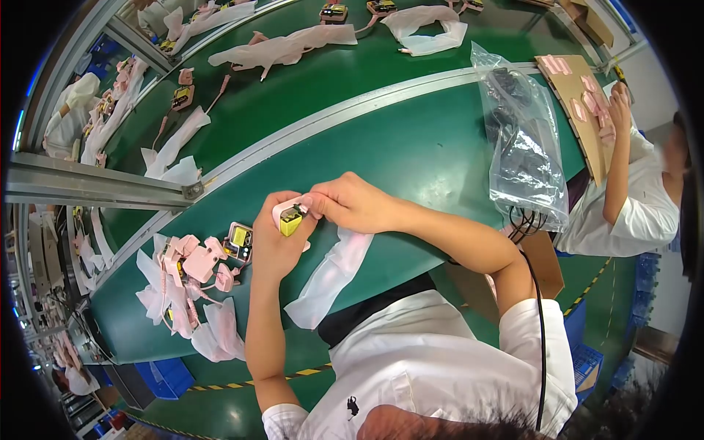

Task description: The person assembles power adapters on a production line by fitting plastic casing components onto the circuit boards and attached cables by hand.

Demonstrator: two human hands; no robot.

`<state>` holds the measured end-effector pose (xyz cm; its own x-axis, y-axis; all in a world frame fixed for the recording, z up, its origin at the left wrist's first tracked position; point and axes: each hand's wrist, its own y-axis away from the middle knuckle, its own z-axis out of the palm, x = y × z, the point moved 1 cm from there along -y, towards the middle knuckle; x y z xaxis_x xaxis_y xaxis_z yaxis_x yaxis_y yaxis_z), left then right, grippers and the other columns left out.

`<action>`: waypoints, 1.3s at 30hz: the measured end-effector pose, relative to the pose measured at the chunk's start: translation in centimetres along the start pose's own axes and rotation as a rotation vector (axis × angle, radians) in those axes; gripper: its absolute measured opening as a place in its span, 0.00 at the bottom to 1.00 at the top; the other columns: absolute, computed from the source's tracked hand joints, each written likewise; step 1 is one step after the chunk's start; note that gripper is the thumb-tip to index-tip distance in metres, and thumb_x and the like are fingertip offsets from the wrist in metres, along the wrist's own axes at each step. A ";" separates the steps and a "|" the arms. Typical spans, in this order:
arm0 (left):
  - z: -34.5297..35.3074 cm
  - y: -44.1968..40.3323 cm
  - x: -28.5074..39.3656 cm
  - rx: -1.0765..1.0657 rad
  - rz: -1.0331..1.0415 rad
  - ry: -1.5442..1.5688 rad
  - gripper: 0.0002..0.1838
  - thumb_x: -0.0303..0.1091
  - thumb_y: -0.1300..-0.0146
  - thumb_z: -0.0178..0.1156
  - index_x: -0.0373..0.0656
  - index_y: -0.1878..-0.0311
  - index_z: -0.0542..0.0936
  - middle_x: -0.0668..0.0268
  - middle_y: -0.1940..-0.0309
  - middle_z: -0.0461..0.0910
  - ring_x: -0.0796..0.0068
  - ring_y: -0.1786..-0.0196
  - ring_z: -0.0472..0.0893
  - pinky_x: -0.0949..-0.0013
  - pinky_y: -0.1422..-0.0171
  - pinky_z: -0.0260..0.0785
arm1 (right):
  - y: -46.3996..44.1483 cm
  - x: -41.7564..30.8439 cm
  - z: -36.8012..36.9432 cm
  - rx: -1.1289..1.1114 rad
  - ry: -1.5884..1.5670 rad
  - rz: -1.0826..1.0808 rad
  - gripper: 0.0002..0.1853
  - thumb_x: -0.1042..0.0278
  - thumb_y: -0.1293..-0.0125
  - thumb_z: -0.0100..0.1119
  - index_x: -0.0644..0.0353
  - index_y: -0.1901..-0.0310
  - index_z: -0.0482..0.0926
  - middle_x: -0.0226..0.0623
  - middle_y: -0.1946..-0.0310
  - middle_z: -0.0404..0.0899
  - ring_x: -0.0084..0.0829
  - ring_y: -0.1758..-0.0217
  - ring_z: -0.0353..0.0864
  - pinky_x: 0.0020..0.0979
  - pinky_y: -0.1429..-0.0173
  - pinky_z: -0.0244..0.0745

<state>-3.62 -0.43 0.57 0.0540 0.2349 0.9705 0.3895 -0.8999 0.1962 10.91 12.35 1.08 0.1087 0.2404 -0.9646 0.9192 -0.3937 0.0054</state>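
Observation:
Above the green work surface (411, 154), my left hand (275, 235) is closed around a pink device (290, 218) with an open housing that shows yellow and black parts. My right hand (350, 202) touches the upper right side of the same device, fingers pinched together. A white translucent sleeve (330, 282) lies below my hands, reaching the table's near edge. To the left of my left hand sits another open unit (239, 242) with yellow and black parts, beside a pile of pink housings (199, 262) and white sleeves.
Past a metal rail (315, 110), a green belt (293, 84) carries pink units and white sleeves (293, 45). A clear bag (524, 147) with black cables lies at right. Beyond it are a cardboard sheet (568, 103) with pink parts and a co-worker (634, 198).

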 end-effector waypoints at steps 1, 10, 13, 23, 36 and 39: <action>0.0 0.0 -0.1 0.010 -0.003 0.007 0.16 0.29 0.39 0.73 0.37 0.52 0.79 0.67 0.63 0.85 0.82 0.62 0.82 0.75 0.60 0.75 | 0.1 -0.1 0.1 -0.022 -0.004 0.032 0.22 0.54 0.20 0.51 0.65 0.64 0.83 0.38 0.80 0.78 0.30 0.78 0.75 0.32 0.71 0.71; 0.9 0.5 1.1 0.051 0.069 -0.327 0.19 0.29 0.40 0.72 0.38 0.48 0.79 0.61 0.59 0.85 0.73 0.60 0.85 0.69 0.57 0.76 | 0.1 0.3 0.1 -0.037 -0.259 0.278 0.25 0.50 0.23 0.55 0.64 0.71 0.82 0.30 0.83 0.75 0.23 0.80 0.70 0.31 0.73 0.67; 1.0 0.4 0.8 0.107 0.510 -0.685 0.23 0.23 0.43 0.69 0.40 0.43 0.80 0.61 0.59 0.83 0.66 0.60 0.85 0.68 0.56 0.76 | 0.0 0.5 -1.4 -0.316 -0.462 0.551 0.23 0.49 0.22 0.56 0.62 0.67 0.82 0.24 0.80 0.73 0.18 0.78 0.62 0.26 0.72 0.62; -0.2 0.5 1.9 0.064 0.457 -0.595 0.21 0.23 0.45 0.71 0.40 0.46 0.83 0.61 0.60 0.82 0.66 0.60 0.82 0.67 0.55 0.74 | 0.4 0.3 -1.5 -0.130 0.018 0.135 0.20 0.53 0.25 0.55 0.62 0.61 0.86 0.40 0.78 0.80 0.34 0.76 0.77 0.35 0.67 0.72; -0.1 -0.4 1.0 0.225 0.350 -0.345 0.16 0.23 0.40 0.68 0.38 0.47 0.83 0.67 0.63 0.84 0.81 0.63 0.80 0.75 0.58 0.72 | 1.2 -1.8 0.9 0.217 0.135 -0.069 0.17 0.62 0.22 0.54 0.64 0.68 0.77 0.45 0.83 0.75 0.45 0.83 0.73 0.41 0.76 0.67; 0.1 -0.8 0.6 0.217 0.456 -0.460 0.17 0.21 0.42 0.65 0.37 0.47 0.83 0.65 0.61 0.84 0.78 0.60 0.82 0.74 0.54 0.73 | 1.6 -1.8 1.7 0.275 0.249 -0.099 0.16 0.63 0.22 0.52 0.65 0.68 0.75 0.47 0.83 0.75 0.50 0.82 0.75 0.45 0.75 0.70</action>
<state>-3.86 0.51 1.02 0.6235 0.0250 0.7814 0.4079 -0.8631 -0.2978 11.59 9.77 2.33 0.1442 0.4839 -0.8631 0.7978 -0.5729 -0.1879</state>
